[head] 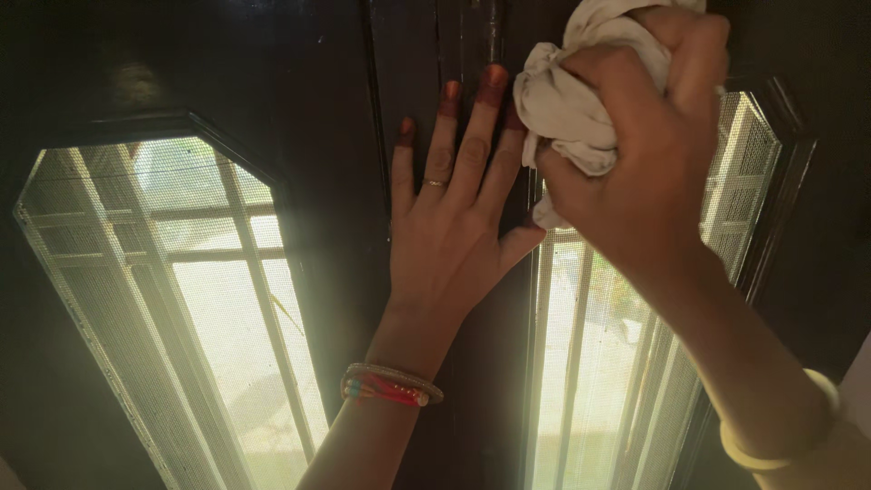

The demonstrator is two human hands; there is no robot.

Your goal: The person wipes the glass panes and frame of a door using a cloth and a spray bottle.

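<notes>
— What is seen in the middle of the frame?

— A dark door [299,82] is seen. The left hand [454,218] is laid flat on its middle strip, with the fingers spread wide and nothing held in it. A thin ring [436,183] is worn on one finger, and the fingertips are stained a reddish brown.

— And at the upper right of the frame?

— A pale cloth [567,109] is bunched up there and is gripped tight by the right hand [649,154]. The cloth is pressed against the door, just beside the tips of the left fingers.

— What is worn on the wrists?

— Red and beaded bangles [392,386] are worn on the left wrist, low in the middle. A pale yellow bangle [771,445] is worn on the right arm, at the lower right.

— What else is seen?

— Two mesh panes are set in the door. The left pane [172,299] fills the lower left of the frame, and the right pane [617,345] is partly hidden behind the right arm. Bright light is let through both.
</notes>
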